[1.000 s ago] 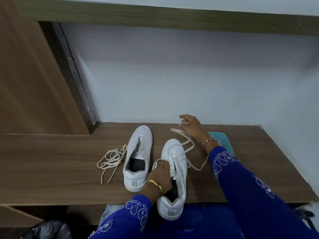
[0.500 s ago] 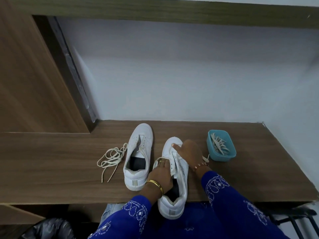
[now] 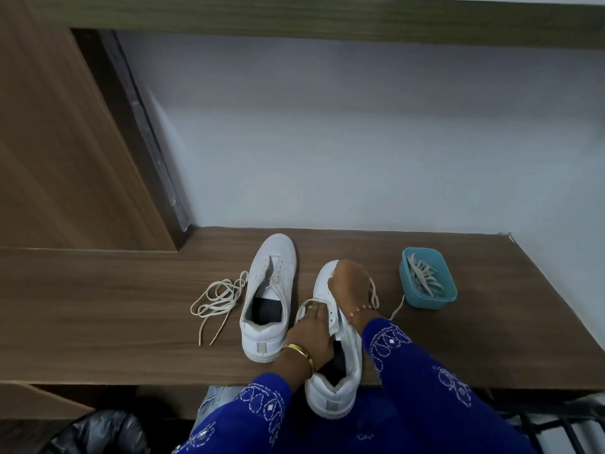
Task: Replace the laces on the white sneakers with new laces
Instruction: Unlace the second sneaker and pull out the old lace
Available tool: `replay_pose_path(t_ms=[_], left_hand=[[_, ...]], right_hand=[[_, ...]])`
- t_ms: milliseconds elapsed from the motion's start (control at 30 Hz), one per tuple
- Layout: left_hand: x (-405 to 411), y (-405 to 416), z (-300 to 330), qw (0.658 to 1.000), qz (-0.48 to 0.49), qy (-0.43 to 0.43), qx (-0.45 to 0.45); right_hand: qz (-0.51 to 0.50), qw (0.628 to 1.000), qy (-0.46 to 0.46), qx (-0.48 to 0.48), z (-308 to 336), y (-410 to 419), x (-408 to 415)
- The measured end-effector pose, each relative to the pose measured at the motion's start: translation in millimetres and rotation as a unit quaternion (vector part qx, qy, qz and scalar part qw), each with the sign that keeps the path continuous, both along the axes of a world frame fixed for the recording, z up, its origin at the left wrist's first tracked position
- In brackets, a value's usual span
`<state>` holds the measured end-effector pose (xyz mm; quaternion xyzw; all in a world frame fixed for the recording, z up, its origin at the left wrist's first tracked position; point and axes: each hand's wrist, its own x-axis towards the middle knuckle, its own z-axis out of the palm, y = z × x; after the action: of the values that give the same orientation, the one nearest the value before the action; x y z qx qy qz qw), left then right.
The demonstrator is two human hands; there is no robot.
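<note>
So the sneaker being laced (image 3: pixel 340 381) sits right at the near edge of the desk (image 3: pixel 131 306), long axis running 6 to 12 o'clock, heel hanging off toward the person, toe pointing at the wall. Both hands are on it. The left hand (image 3: pixel 309 332) comes in from 7 o'clock, fingers curled over the eyelet side, holding it steady. The right hand (image 3: pixel 348 283) is curled over the toe end, apparently pinching the lace (image 3: pixel 375 294), though I can't see the fingertips.
</note>
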<state>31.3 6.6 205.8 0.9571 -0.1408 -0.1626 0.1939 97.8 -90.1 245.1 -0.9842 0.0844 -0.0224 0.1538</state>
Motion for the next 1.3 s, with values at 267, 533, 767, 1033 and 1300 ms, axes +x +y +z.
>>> replay_pose_path(t_ms=[267, 533, 767, 1033, 1300], left_hand=[[0.2, 0.2, -2.0, 1.000, 0.005, 0.004, -0.004], [-0.6, 0.0, -1.3, 1.000, 0.007, 0.006, -0.006], [-0.1, -1.7, 0.7, 1.000, -0.003, 0.000, 0.010], [-2.6, -7.3, 9.6, 0.998, -0.017, -0.016, 0.058], [-3.2, -7.9, 14.4, 0.994, -0.035, -0.001, 0.103]], right_hand=[[-0.028, 0.999, 0.033, 0.016, 2.3, -1.1, -3.2], [-0.025, 0.998, 0.046, 0.039, 8.6, -14.7, -2.7], [-0.024, 0.976, 0.013, 0.218, 7.1, -12.9, -3.0], [-0.101, 0.912, -0.079, 0.391, 23.5, -17.8, -1.3], [-0.047, 0.855, -0.218, 0.468, 106.7, -21.9, 26.5]])
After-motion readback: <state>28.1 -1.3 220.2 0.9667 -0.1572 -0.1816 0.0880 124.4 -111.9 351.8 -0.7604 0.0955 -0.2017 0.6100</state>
